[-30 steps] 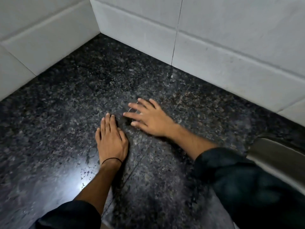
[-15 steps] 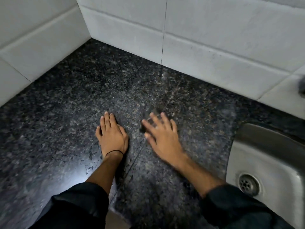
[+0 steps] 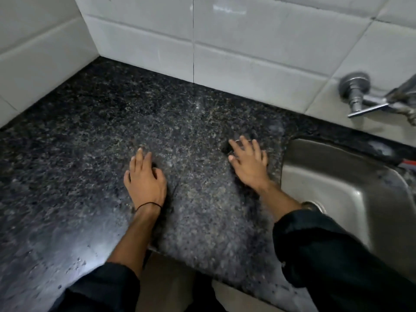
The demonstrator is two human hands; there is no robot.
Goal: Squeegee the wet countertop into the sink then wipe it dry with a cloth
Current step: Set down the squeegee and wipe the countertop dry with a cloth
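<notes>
Two hands lie palm-down on the dark speckled counter (image 3: 85, 136). Left hand (image 3: 145, 181) rests flat near the front edge, fingers together, holding nothing. Right hand (image 3: 248, 164) is spread flat, empty, just beside the steel sink (image 3: 351, 176) at the counter's right edge. No water shows in the basin.

sink (image 3: 351, 190) right of countertop (image 3: 94, 140)

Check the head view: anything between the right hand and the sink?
Nothing. In the head view only a narrow strip of bare granite countertop separates the right hand from the sink rim. No squeegee or cloth there.
</notes>
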